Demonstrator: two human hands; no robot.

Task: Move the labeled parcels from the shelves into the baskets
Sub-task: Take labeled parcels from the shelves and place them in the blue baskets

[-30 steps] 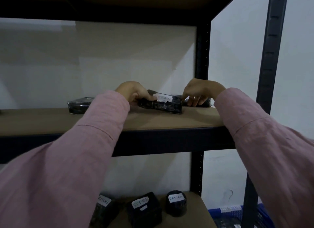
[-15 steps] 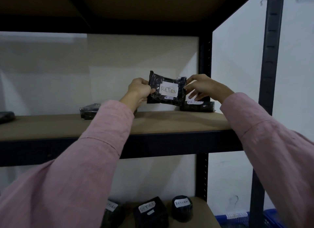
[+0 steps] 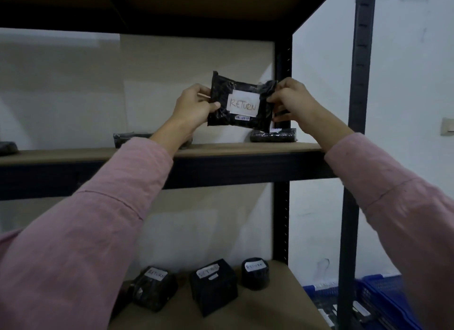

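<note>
lifted higher off the brown board shelf (image 3: 221,148), the flat black 'return'-labelled plastic parcel (image 3: 242,101) is pinched by left hand (image 3: 194,106) and right hand (image 3: 293,103) (label-checking, i judge); next, down into the blue plastic basket (image 3: 385,295).

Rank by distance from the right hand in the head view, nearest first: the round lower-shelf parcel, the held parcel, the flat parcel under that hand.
1. held parcel, pinched by the right hand.
2. flat parcel, just below, on the upper shelf.
3. round parcel, on the lower shelf.
</note>
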